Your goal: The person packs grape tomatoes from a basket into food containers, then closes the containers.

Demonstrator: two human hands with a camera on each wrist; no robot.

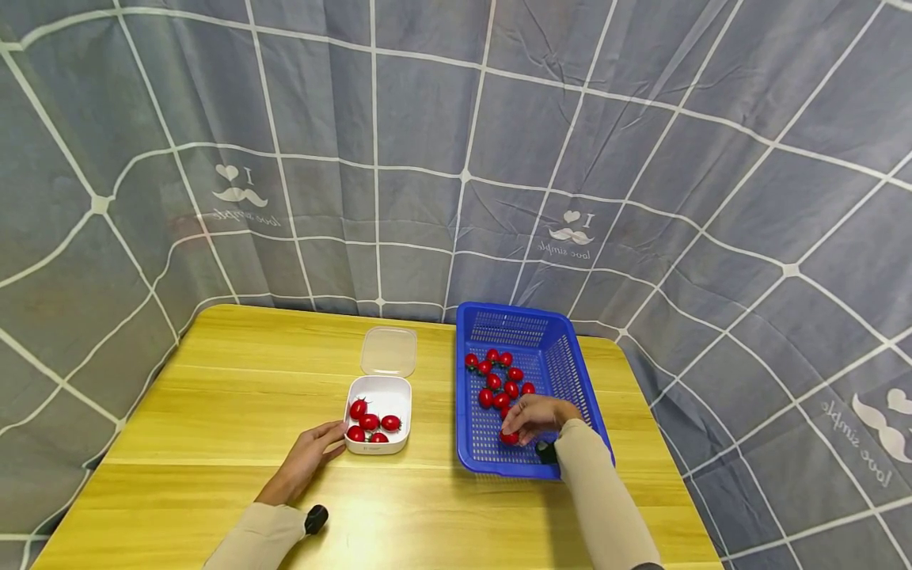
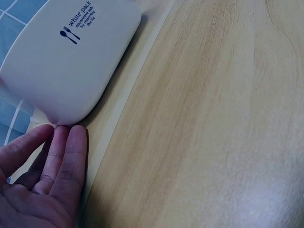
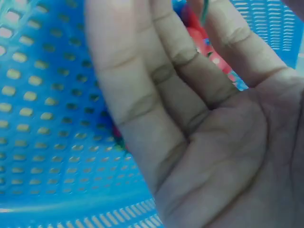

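Pinching one tomato, touching one container

On the right side of the wooden table, by the far edge: a blue basket with perforated floor and walls. Inside its near half, the right hand, with the tomato grasped between thumb and fingertips. Farther back on the basket floor, toward the left wall: loose tomatoes, red with green stems, many touching, some partly hidden by the hand.

To the left of the basket and well apart from it: the container, white, squarish, upright and open-topped. Visible inside it, mostly against the near and left walls: five tomatoes. At its near-left corner, the left hand, fingers nearly straight, clenched on nothing, tips touching the outer wall. On that wall in the left wrist view: dark "white pack" lettering beside a spoon and fork.

Just beyond the container's far edge, lying flat: a translucent lid. Behind the table's far edge: a grey curtain with white lines and moustache prints. On both arms, pale sleeves.
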